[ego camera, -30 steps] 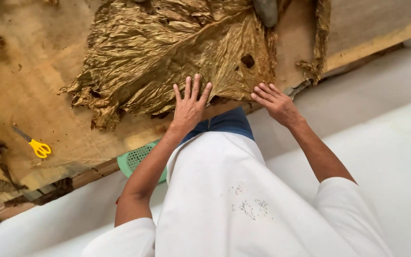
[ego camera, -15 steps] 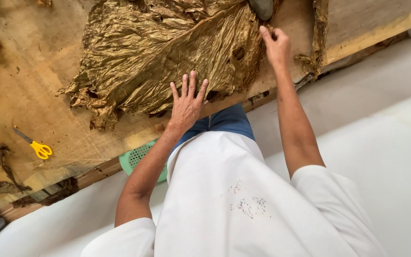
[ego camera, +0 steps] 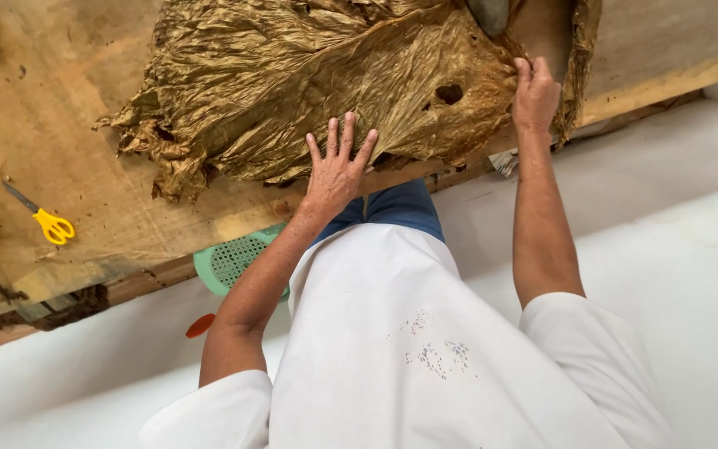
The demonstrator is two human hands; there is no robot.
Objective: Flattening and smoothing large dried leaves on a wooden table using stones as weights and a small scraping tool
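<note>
A large dried brown leaf point(ego camera: 317, 83) lies spread on the wooden worktop point(ego camera: 68, 158), filling the view from ten to one o'clock. The left hand point(ego camera: 338, 170) lies flat on the leaf's near edge, fingers spread, grip open. At one o'clock the right hand point(ego camera: 535, 91) has its grip curled closed on the leaf's right edge. Yellow-handled scissors point(ego camera: 43, 218) lie at nine o'clock, well apart.

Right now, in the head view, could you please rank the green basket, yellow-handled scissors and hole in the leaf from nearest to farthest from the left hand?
1. Hole in the leaf, to the right of the left hand.
2. Green basket, below the table edge.
3. Yellow-handled scissors, far left on the table.
</note>
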